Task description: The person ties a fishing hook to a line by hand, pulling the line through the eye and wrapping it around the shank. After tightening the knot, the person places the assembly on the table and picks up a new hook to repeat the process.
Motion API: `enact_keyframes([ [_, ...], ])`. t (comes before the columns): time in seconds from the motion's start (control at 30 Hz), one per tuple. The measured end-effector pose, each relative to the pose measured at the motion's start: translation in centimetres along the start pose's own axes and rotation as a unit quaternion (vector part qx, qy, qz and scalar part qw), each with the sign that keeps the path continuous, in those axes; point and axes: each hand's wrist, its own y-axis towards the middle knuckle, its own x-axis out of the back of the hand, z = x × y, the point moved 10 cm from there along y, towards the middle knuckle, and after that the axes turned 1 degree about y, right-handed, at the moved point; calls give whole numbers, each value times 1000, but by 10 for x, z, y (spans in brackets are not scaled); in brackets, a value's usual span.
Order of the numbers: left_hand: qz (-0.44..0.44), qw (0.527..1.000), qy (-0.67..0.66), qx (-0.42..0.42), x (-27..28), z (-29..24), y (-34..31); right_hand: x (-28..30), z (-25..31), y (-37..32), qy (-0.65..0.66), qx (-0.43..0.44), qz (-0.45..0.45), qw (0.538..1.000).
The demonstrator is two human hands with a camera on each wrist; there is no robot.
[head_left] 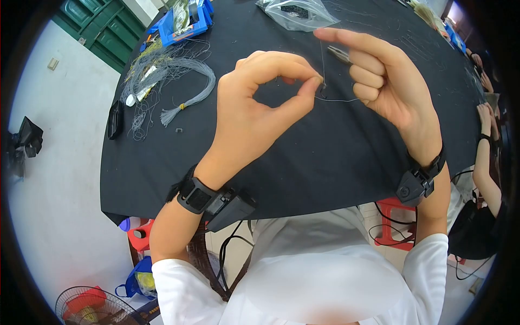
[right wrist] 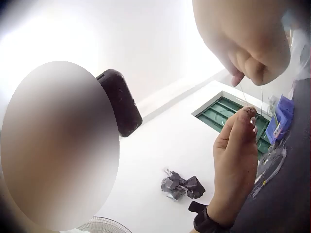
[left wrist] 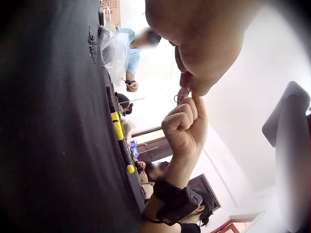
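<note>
At the left, a bundle (head_left: pixel 197 86) lies on the table (head_left: pixel 336 162). Then the left hand (head_left: pixel 252 105) holds the hook (head_left: pixel 323 91) above the table, its fingers closed narrow in a pinch. The line (head_left: pixel 338 101) goes to the right hand (head_left: pixel 392 81), whose index is straight (the line reaches its tip), other fingers curled around the line.

Matt black cloth (head_left: pixel 303 157); clear, glossy plastic bag (head_left: pixel 298 15).
</note>
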Motion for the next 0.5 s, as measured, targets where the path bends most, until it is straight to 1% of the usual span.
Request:
enact_keyframes([
  [0.13, -12, 999, -51, 8, 3, 1, 0, 3, -13, 4, 65, -45, 21, 997],
  [0.2, -32, 995, -93, 34, 8, 5, 0, 2, -18, 5, 94, -60, 27, 993],
  [0.23, -43, 992, -113, 47, 10, 8, 0, 4, -20, 5, 99, -64, 22, 993],
  [0.33, -39, 990, -129, 49, 11, 11, 1, 6, -28, 7, 98, -79, 14, 992],
  [0.4, -53, 980, -166, 94, 10, 20, -2, 6, -35, 7, 79, -96, 13, 992],
  [0.5, -70, 957, -228, 162, 6, 31, -9, 7, -42, 7, 55, -97, -18, 994],
])
